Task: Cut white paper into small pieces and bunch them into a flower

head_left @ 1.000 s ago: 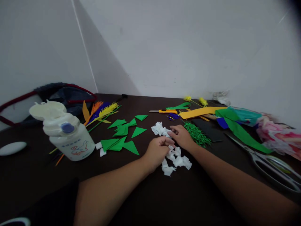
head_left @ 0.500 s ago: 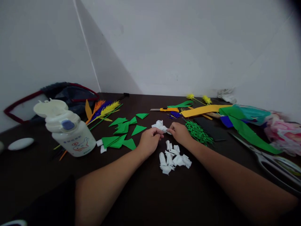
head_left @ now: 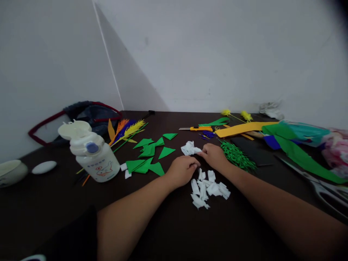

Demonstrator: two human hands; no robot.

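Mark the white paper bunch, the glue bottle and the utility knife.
white paper bunch [head_left: 189,148]: head view, crumpled middle.
glue bottle [head_left: 99,164]: head view, labelled body.
utility knife [head_left: 200,128]: head view, yellow handle.

Dark table [head_left: 168,232] set in a corner; plain white walls [head_left: 217,54].

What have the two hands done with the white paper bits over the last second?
The left hand moved up from the pile of white pieces, met the right hand at the crumpled white wad, then drew back toward the pile. The right hand's fingertips stay at the wad, which now lies on the table. The pile, green triangles and glue bottle kept their places.
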